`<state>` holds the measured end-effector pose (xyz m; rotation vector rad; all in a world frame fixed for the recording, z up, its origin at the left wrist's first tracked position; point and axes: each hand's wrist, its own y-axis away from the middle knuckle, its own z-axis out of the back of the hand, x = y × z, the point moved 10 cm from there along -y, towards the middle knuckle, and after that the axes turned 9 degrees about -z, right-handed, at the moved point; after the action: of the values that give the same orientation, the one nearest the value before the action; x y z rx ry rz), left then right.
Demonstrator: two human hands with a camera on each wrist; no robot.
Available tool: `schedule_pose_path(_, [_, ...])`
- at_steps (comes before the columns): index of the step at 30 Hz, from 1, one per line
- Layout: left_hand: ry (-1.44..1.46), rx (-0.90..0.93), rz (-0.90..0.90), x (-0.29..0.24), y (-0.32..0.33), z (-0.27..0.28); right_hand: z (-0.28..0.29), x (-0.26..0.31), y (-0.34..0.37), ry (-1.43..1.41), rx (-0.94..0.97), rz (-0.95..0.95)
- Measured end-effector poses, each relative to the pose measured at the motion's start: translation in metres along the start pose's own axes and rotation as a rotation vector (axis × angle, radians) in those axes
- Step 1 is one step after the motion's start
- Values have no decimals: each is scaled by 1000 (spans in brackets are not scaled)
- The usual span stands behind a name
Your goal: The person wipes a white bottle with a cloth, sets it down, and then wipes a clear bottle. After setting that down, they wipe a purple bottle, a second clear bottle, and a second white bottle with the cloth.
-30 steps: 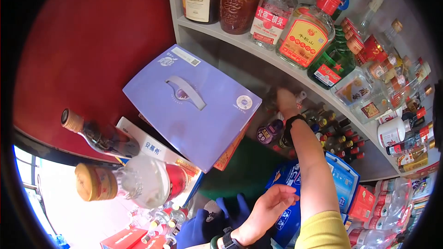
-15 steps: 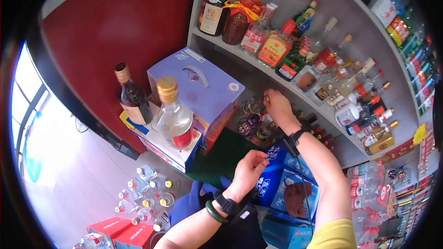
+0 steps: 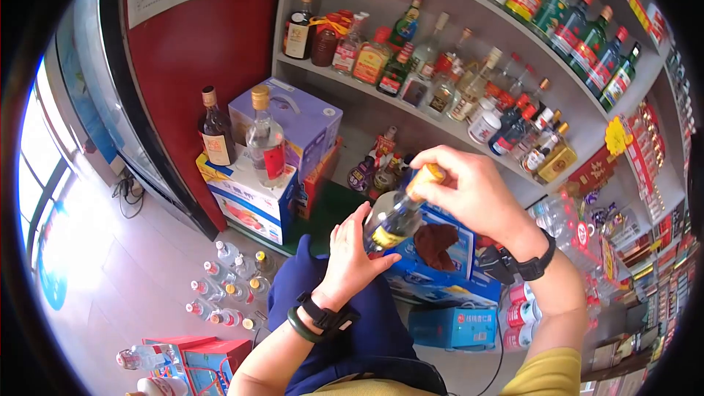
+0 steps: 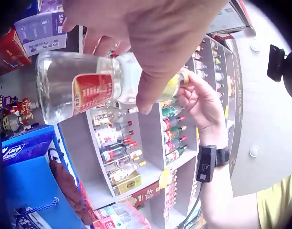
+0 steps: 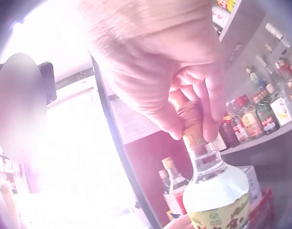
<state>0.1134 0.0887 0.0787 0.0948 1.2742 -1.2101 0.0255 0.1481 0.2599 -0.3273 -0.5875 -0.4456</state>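
Note:
A clear glass bottle (image 3: 389, 221) with a gold cap is tilted between both hands, its cap end up and to the right in the head view. My right hand (image 3: 466, 194) pinches the cap from above. Around the lower body, my left hand (image 3: 350, 260) holds the bottle, fingers on one side and thumb on the other. The left wrist view shows a red label on the bottle (image 4: 93, 90) and my left thumb across it. In the right wrist view, my right fingers (image 5: 196, 114) grip the cap above a pale label.
Two bottles, one dark (image 3: 216, 136) and one clear (image 3: 265, 150), stand on a white box (image 3: 249, 209) beside a purple box (image 3: 312, 114). Bottles line the shelves (image 3: 396, 92). Several bottles stand on the floor (image 3: 161, 279) at left. Blue boxes (image 3: 462, 326) sit low in front.
My right hand has come out from the lower shelf area with the bottle and moved toward my body. My left hand now holds the bottle too. The head view has shifted back and shows more shelves.

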Motion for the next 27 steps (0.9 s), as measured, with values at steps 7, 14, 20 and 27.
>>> schedule_pose_path(7, [181, -129, 139, 33, 58, -20, -19, -39, 54, -332, 115, -59])
schedule_pose_path(14, [282, -201, 189, 31, 55, -14, -55, -213, 123, 326, -121, -271])
schedule_pose_path(20, [286, -189, 187, 29, 54, -28, -73, -265, 118, 240, -187, -426])
schedule_pose_path(27, [253, -193, 187, 29, 46, -39, -20, -164, 118, -721, -395, -310])
